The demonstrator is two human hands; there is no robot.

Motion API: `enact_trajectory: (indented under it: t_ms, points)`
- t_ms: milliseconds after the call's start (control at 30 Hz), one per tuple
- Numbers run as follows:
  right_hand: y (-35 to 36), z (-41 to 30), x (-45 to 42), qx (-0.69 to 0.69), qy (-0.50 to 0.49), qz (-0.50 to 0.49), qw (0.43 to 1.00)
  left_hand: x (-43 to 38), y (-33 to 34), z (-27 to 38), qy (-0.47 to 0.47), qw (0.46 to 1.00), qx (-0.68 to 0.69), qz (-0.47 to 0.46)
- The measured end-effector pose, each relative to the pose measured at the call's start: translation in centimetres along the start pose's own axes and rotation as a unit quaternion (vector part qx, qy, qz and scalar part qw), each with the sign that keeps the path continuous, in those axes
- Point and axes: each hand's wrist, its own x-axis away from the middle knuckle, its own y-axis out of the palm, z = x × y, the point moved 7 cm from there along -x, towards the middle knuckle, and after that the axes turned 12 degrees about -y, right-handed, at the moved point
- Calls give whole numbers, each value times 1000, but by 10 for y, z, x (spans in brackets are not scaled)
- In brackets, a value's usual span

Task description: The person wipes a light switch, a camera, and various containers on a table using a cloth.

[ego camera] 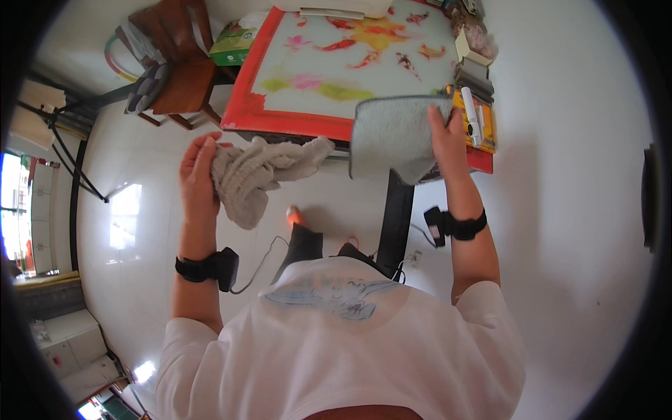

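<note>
My left hand (198, 176) grips a bunched, beige-grey plush cloth (252, 170), whose loose end sticks out to the right above the floor. In my right hand (450, 139) is a grey-green cloth (396, 134) with a dark stitched edge, hanging spread out by its right side. It hangs over the front edge of a table with a red border (294, 122) and a pale top printed with koi and lotus flowers. The two cloths are apart. Each wrist wears a black strap with a small box and cable.
A wooden chair (181, 89) with a checked cushion and a green box (231, 44) stand left of the table. On its right side lie a white pen-like device (471, 118), a yellow package (488, 126) and a grey stack (474, 79). A white appliance (341, 6) sits at the far end.
</note>
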Motion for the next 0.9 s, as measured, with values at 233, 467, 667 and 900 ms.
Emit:
enact_trajectory:
  t_ms: [233,467,667,900]
  points:
    - [47,-88,-38,-31,-55,-74,995,-110,16,32,54,998,-4,-8]
    - [95,-250,-27,-280,-229,-397,844,-253,46,23,119,989,-65,-67]
    - [118,-267,-32,-326,-244,-430,806,-332,74,-61,254,833,-474,-131]
    - [113,-235,-51,-326,-234,-417,815,-302,58,-150,260,649,-712,-64]
